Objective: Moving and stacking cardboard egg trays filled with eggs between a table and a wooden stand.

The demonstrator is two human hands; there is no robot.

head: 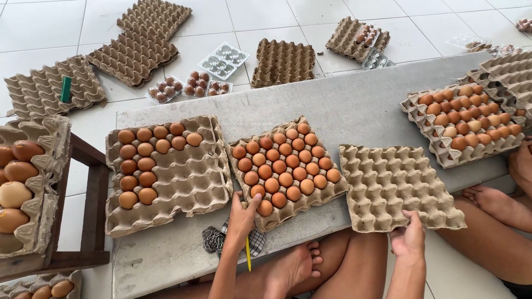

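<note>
1. Your left hand (242, 215) sits at about 6 o'clock in the view, fingers spread narrow against the near edge of the full egg tray (284, 171). The thumb tip touches the brown egg (265, 207) in the tray's nearest corner.
2. A thin yellow stick (248, 253) hangs down from under that hand; you seem to hold it against the palm, though I cannot tell how firmly.
3. Your right hand (408, 237) is at about 5 o'clock, fingers curled onto the near edge of the empty tray (396, 185), pinching its rim.
4. The full egg tray lies at the centre of the grey table (354, 105), turned slightly, just beside the empty one on its 3 o'clock side.
5. At 9 o'clock from the full tray lies a part-filled tray (177, 171), with eggs along its left and far cells.
6. At 2 o'clock, well apart, a stacked tray of eggs (465, 119) rests on the table's far right.
7. Beyond the table, at 11 to 12 o'clock, loose empty trays (138, 47) and clear plastic egg boxes (191, 86) lie on the white tiled floor.
8. Another person's foot (493, 200) shows at 4 o'clock.
</note>
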